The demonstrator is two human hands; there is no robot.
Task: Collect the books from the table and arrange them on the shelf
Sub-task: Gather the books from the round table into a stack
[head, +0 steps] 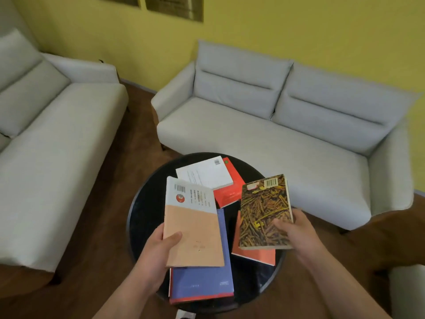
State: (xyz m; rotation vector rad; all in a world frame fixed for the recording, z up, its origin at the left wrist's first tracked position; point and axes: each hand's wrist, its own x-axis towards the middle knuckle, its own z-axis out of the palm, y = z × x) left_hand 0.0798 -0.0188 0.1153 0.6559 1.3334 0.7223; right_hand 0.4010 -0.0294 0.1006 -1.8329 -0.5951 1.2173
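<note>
A round black table [147, 203] carries several books. My left hand [158, 247] grips a peach-and-white book [195, 226] by its left edge, lifted over a blue book [207, 282] that lies at the table's near side. My right hand [296, 233] holds a brown-and-yellow patterned book [264, 212] by its right edge, above an orange book [255, 255]. Farther back a white book [204, 173] lies partly over a red book [232, 192]. No shelf is in view.
A light grey sofa [264, 139] stands behind the table against a yellow wall. A second grey sofa [53, 134] is on the left. The floor [99, 226] is dark wood. A pale object [407, 291] sits at the lower right corner.
</note>
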